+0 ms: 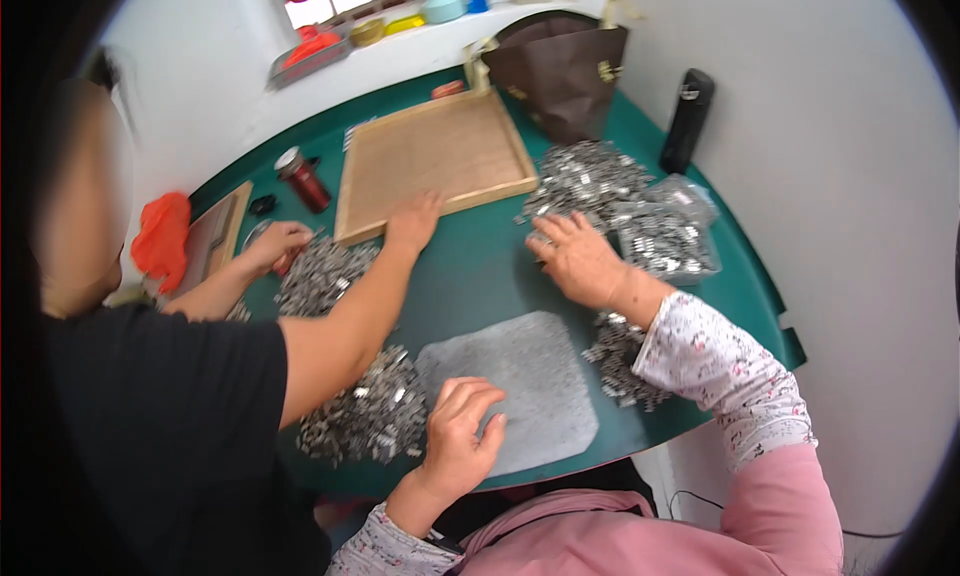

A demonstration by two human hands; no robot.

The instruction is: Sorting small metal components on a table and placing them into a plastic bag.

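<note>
My left hand hovers at the near left part of a grey sheet, thumb apart from its loosely bent fingers, with nothing visible in it. Farther forward, my right hand is spread palm down at the near edge of a heap of small silvery metal pieces; what lies under the palm is hidden. Beside that hand sits a clear plastic bag filled with similar pieces. A smaller pile of metal pieces lies below my right forearm, partly covered by the sleeve.
At left, a co-worker's hand touches a wooden-framed tray; the other hand is by a metal-piece pile. Another pile lies nearer. A red flask, brown bag and black bottle stand on the green table.
</note>
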